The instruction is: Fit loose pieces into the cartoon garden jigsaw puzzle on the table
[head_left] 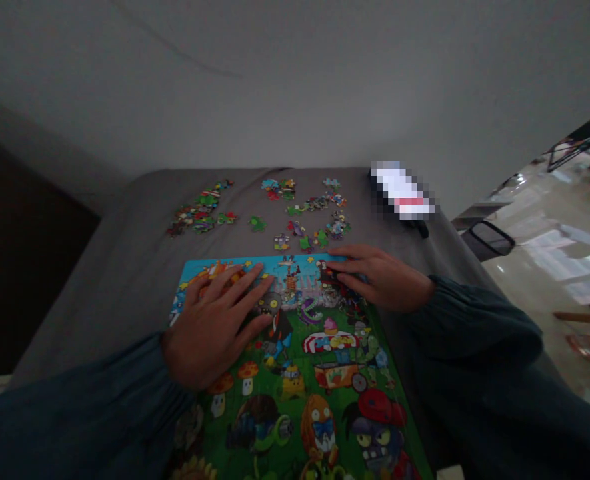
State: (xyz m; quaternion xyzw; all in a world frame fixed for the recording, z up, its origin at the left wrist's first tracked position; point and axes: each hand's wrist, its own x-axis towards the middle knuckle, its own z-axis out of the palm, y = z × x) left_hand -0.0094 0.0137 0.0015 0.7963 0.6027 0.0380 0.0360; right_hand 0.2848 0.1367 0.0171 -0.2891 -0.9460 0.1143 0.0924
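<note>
Looks dim and grey overall, with muted colours. Sinks almost to black at left, on the dark, flat upright surface (15, 260). Brightens at right, over the glossy pale floor (529, 280), with whitish glare patches. Shines white on the pixelated rectangular screen (399, 190), too blocky to read. Turns soft around the small multicoloured cardboard jigsaw pieces (257, 223). Tilts and stretches, wide-angle, toward the right edge.

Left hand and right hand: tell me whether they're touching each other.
Apart. The head view shows a stretch of the puzzle between the left hand and the right hand.
</note>
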